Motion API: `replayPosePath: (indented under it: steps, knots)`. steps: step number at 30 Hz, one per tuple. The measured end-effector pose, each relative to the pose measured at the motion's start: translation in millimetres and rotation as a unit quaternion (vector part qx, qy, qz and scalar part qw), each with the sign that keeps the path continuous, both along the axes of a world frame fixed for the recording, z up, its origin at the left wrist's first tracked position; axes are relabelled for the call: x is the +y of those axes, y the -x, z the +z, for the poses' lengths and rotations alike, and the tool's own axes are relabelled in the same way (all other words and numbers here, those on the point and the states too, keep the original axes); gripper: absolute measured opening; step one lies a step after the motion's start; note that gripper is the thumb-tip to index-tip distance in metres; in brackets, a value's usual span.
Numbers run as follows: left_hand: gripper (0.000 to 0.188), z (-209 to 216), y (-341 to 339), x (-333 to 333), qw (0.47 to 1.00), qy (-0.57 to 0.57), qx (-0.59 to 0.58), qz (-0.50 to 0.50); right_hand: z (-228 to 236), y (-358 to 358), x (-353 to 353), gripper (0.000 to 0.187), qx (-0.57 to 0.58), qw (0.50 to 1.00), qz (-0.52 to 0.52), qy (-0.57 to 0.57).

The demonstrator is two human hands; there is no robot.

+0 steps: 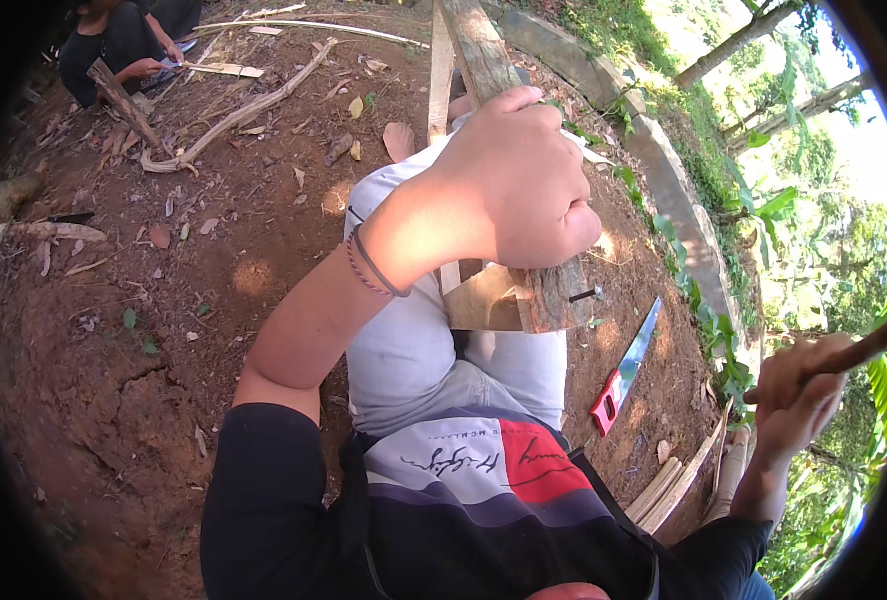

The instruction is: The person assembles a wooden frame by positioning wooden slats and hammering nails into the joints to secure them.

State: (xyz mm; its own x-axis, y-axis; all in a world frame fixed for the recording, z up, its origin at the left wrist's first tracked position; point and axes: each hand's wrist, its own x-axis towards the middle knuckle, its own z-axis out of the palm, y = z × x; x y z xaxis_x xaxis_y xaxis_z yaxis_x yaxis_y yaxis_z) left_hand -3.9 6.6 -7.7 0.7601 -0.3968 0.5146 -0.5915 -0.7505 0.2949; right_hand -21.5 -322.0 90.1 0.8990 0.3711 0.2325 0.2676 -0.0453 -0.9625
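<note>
My left hand [528, 185] is closed in a fist over a rough wooden post [478, 55], which lies lengthwise above my thighs. Beneath that fist, a short board [485, 300] crosses at the near end of the post. From the post's side, close to this end, a dark nail [585, 295] sticks out to the right. Raised at the far right, my right hand [795, 395] grips the wooden handle of a hammer [863, 348]; its dark head is partly lost at the picture's rim. A thinner wooden strip [440, 75] runs along the post's left side.
On the dirt to my right lies a handsaw [623, 375] with a red handle. Split wood strips [668, 495] rest near my right side. A low concrete edging [678, 180] curves past greenery. Another person [123, 50] sits at the far left near a branch [248, 115].
</note>
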Motion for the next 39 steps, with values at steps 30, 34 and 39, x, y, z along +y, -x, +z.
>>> replayPosePath:
  steps: [30,34,39]
  knots:
    - [0.023,-5,-3,-3,1.000,0.005,-0.016,0.002,-21,-1,2,0.040,-0.124,0.989,-0.029,0.078]
    - [0.023,0,-6,-2,1.000,-0.020,-0.018,0.000,-12,-3,5,0.037,-0.283,0.844,0.046,0.454]
    - [0.024,-2,-6,-3,1.000,-0.008,-0.021,0.003,-24,6,7,0.038,-0.274,0.848,0.080,0.447]
